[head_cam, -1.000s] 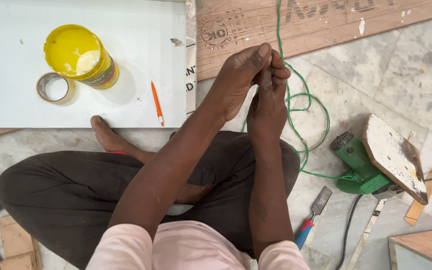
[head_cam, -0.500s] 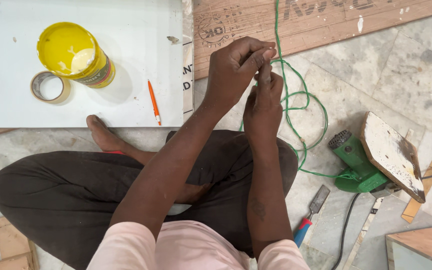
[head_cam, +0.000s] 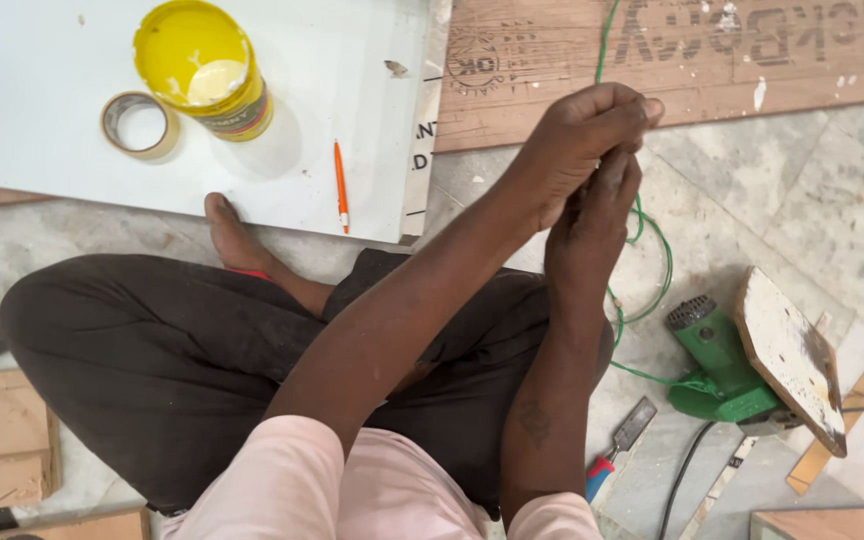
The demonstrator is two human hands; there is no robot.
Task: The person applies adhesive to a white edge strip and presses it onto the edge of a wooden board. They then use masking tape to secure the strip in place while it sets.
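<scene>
I sit cross-legged on the floor with both hands raised together in front of me. My left hand (head_cam: pixel 587 130) is on top, its fingers curled tight. Just beneath it, my right hand (head_cam: pixel 594 222) points its fingertips up into the left. A thin green cable (head_cam: pixel 604 45) comes down from the top edge, passes into both hands, then loops (head_cam: pixel 658 262) on the floor to a green power tool (head_cam: pixel 714 362) at my right. Both hands pinch the cable; the grip point itself is hidden by the fingers.
A white board (head_cam: pixel 42 170) at the upper left carries a yellow can (head_cam: pixel 202 65), a roll of tape (head_cam: pixel 138 123) and an orange pen (head_cam: pixel 340 185). A wooden plank (head_cam: pixel 772 50) lies behind the hands. A scraper (head_cam: pixel 620 445), a paint-spattered board (head_cam: pixel 790 352) and wood offcuts (head_cam: pixel 14 440) lie around me.
My left hand's fingers have curled further over the right hand's fingertips. Both hands stay together on the green cable at about the same spot.
</scene>
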